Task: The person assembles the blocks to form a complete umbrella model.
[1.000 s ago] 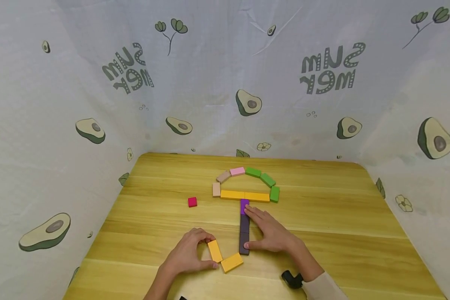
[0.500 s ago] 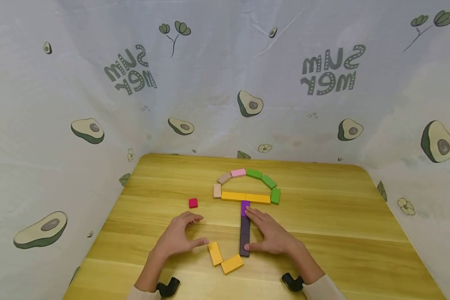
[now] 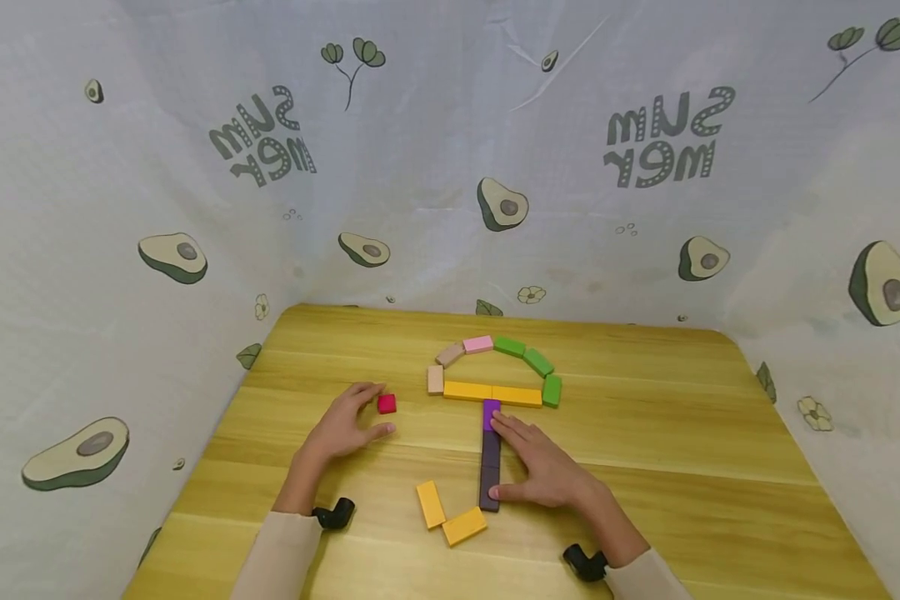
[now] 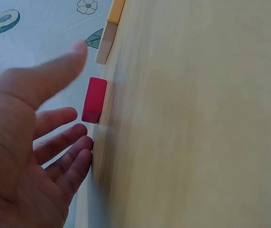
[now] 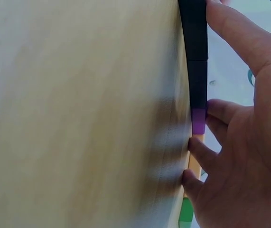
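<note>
My left hand (image 3: 342, 425) reaches toward a small red block (image 3: 387, 404), thumb and fingers spread on either side with a gap. In the left wrist view the red block (image 4: 94, 99) stands apart from the fingertips. The right hand (image 3: 543, 467) rests beside an upright row made of a purple block (image 3: 491, 410) and two dark blocks (image 3: 490, 467). Its fingertips touch the purple block, while the thumb touches the nearer dark block. In the right wrist view the fingers lie along the side of that row, fairly straight.
Beyond the row, two long yellow blocks (image 3: 468, 391) lie under an arch of tan, pink (image 3: 477, 344) and green blocks (image 3: 537, 362). Two loose yellow blocks (image 3: 431, 504) touch near the front of the wooden table (image 3: 630, 500). A patterned cloth (image 3: 420, 150) surrounds the table.
My left hand has let go of a loose yellow block and moved away, up and left, to the red block. The right hand has stayed in place.
</note>
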The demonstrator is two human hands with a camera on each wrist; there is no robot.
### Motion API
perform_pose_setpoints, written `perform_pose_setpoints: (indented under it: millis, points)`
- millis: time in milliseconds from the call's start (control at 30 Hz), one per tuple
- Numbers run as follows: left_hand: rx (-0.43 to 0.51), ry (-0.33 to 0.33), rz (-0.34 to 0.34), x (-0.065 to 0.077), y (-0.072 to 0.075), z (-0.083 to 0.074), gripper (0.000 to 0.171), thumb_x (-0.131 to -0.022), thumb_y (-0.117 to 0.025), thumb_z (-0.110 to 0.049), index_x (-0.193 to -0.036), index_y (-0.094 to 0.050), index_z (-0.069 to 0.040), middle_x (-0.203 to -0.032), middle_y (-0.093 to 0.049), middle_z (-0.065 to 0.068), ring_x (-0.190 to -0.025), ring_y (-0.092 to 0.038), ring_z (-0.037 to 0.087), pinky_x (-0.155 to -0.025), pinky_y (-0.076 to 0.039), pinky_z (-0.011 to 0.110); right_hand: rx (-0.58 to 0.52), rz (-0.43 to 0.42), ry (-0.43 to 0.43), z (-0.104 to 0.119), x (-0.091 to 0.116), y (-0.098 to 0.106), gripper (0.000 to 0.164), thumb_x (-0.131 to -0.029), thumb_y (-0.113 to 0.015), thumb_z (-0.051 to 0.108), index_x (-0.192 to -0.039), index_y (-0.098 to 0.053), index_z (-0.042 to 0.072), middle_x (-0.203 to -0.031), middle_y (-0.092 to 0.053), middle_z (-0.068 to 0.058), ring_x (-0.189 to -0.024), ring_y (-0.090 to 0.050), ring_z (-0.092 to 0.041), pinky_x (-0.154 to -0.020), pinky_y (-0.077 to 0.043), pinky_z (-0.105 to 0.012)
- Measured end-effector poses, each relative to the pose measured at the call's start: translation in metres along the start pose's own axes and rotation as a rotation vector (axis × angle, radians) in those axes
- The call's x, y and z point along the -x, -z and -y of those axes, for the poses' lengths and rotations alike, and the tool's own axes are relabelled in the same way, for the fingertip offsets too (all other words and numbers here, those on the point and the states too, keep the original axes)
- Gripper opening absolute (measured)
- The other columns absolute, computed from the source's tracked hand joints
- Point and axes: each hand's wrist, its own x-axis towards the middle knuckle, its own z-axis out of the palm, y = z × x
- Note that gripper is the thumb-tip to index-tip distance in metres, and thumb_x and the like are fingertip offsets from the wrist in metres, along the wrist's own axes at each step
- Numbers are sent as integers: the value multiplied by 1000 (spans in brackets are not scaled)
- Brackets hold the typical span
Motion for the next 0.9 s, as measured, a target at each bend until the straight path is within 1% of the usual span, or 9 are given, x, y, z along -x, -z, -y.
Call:
perform_pose_setpoints:
  millis: [67,133,233,333,500,667,733,900]
  points:
    - [13,4,5,-4,0,1,74,-91,-78,-44,-152,-52,-10,-147,-54,17,-131,-56,40,-108,-48,59,-2,0,-4,0,0,1,107,-83,-75,64,-164,-29,13,-171,-26,-10,-156,-26,-42,-127,-18,-63]
    - [24,0,0,-7,-1,2,67,-93,-77,-39,-149,-56,-9,-142,-58,15,-126,-59,37,-106,-51,56,-1,3,-8,0,0,2,107,-83,-75,65,-164,-28,13,-171,-26,-10,-156,-25,-41,-127,-18,-62]
    - [28,-7,-13,-9,-2,3,55,-96,-75,-32,-143,-61,-8,-134,-63,12,-121,-62,33,-103,-53,51,-5,12,-13,1,1,2,107,-83,-75,65,-165,-27,14,-171,-24,-10,-156,-24,-41,-127,-17,-62]
    - [32,-20,-24,-10,-3,4,46,-97,-73,-25,-139,-65,-8,-130,-65,11,-120,-63,32,-102,-54,50,-10,16,-16,1,1,2,107,-83,-75,65,-165,-27,15,-172,-24,-9,-157,-23,-41,-127,-16,-62]
    - [48,-41,-49,-11,-3,3,38,-96,-75,-20,-132,-69,-7,-127,-67,10,-119,-64,32,-102,-54,50,-13,3,-5,2,1,3,106,-83,-76,63,-164,-28,13,-171,-25,-11,-156,-25,-42,-127,-17,-63]
    - [59,-53,-70,-10,-6,0,32,-94,-77,-18,-124,-73,-9,-120,-69,7,-111,-66,25,-98,-56,46,-5,-3,1,1,1,4,107,-83,-76,63,-164,-28,12,-171,-26,-11,-156,-25,-42,-127,-18,-63]
    - [73,-56,-64,-7,-9,-3,30,-94,-77,-19,-123,-74,-10,-118,-69,4,-109,-66,21,-97,-57,45,-5,1,1,1,1,4,107,-83,-76,63,-164,-29,12,-171,-26,-11,-156,-25,-42,-127,-18,-63]
    - [122,-85,-1,3,-17,-17,29,-95,-77,-22,-123,-74,-16,-116,-69,-5,-108,-65,14,-98,-56,42,-10,15,-2,1,1,2,107,-83,-76,64,-164,-28,12,-170,-26,-12,-156,-25,-42,-126,-18,-63]
